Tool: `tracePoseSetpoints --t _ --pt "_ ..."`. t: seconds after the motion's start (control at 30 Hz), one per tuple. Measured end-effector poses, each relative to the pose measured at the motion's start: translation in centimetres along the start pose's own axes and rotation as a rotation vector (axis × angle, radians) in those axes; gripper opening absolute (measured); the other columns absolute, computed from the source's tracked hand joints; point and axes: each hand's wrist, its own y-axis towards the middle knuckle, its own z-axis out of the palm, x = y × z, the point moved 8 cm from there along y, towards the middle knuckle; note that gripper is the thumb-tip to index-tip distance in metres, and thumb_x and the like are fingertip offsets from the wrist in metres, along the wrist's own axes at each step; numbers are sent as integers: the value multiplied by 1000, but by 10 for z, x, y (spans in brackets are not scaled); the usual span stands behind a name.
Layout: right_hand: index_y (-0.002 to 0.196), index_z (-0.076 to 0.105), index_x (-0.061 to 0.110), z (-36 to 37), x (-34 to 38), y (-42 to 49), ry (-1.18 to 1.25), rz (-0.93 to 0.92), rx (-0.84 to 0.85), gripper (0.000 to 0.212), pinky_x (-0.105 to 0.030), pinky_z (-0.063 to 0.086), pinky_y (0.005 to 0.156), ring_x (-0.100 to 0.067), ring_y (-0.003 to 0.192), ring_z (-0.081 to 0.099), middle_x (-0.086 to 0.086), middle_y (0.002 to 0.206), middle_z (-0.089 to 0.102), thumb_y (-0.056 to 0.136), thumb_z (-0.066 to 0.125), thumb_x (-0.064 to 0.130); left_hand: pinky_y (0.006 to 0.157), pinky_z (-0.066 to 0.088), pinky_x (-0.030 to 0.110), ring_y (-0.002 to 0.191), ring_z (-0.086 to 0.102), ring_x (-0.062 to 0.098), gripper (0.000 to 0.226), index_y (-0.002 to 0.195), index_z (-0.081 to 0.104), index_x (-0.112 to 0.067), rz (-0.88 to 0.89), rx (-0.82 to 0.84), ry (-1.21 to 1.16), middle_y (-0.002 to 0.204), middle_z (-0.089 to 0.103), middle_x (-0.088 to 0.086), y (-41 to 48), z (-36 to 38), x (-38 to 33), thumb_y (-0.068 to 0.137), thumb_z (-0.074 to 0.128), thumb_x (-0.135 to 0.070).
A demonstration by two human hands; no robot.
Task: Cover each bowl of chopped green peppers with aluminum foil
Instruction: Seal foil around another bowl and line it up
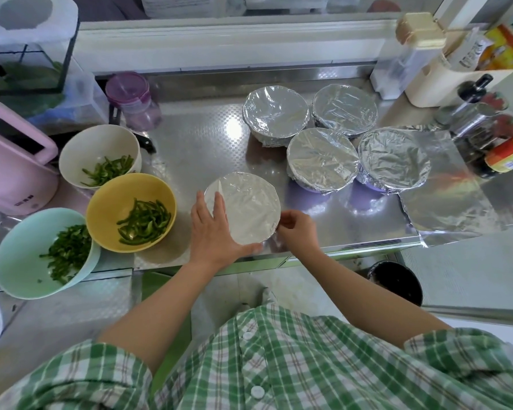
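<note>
A foil-covered bowl [249, 208] sits near the front edge of the steel counter [196, 143]. My left hand [212, 232] lies flat against the bowl's left side, fingers straight on the foil top. My right hand [296, 229] pinches the foil at the bowl's right rim. Several other foil-covered bowls [320, 155] stand at the back right. Three uncovered bowls of chopped green peppers stand at the left: a white one [98, 155], a yellow one [131, 211] and a mint one [42, 253].
A loose foil sheet [456, 187] lies on the counter's right end. Bottles and jars [480, 113] crowd the right back corner. A pink appliance [15, 167] and a purple-lidded container [131, 99] stand at the left. A dark bin [397, 282] sits below the counter edge.
</note>
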Motion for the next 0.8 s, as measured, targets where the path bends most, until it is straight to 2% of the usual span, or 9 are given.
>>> tracePoseSetpoints --t 0.1,0.23,0.3,0.43,0.5,0.57,0.7,0.8 --pt "73 69 20 -1 -9 3 11 68 -31 16 -34 58 70 -16 65 68 0 76 73 75 68 4 120 9 49 149 0 41 153 156 1 -10 3 -12 14 161 -6 25 0 0 0 39 38 -102" --pt "80 75 16 -2 -13 1 78 134 -98 10 -21 50 64 -5 60 60 1 71 70 77 71 7 120 12 48 148 3 41 152 156 2 -9 -6 -26 5 160 -4 24 -3 -1 -1 42 48 -99" --pt "84 77 16 3 -20 -4 217 222 -122 13 -20 50 62 -4 58 61 2 71 70 79 70 6 120 14 48 147 5 41 153 155 4 -8 -18 -42 7 160 -2 25 -5 -2 -2 40 42 -102" --pt "95 78 14 19 -30 -11 392 292 -80 34 -25 55 69 -13 68 65 -2 80 75 80 54 -4 119 17 48 147 7 41 153 155 4 -7 -48 -61 -1 160 2 25 -8 -2 -2 40 36 -104" --pt "96 78 12 24 -30 -15 478 305 -45 43 -29 55 67 -17 63 61 -2 72 73 79 44 -9 119 18 49 147 7 41 151 155 2 -7 -58 -65 -5 160 1 26 -9 -2 -3 44 40 -102" --pt "95 74 7 29 -25 -18 572 288 4 46 -25 48 58 -16 57 53 1 61 66 79 37 -15 118 18 49 147 8 42 150 155 2 -7 -65 -69 -1 160 2 26 -10 -2 -3 45 43 -100" --pt "115 63 -3 41 -17 -25 854 331 93 53 -26 53 62 -19 67 60 -9 80 66 81 28 -23 118 19 49 145 12 43 149 155 5 -4 -79 -88 -2 158 4 29 -10 -2 -4 48 51 -97" --pt "114 61 -4 43 -18 -25 939 364 153 55 -25 55 63 -23 75 60 -13 86 65 79 24 -22 118 18 48 145 11 43 148 155 5 -4 -80 -90 4 159 3 28 -11 -3 -5 50 56 -95"
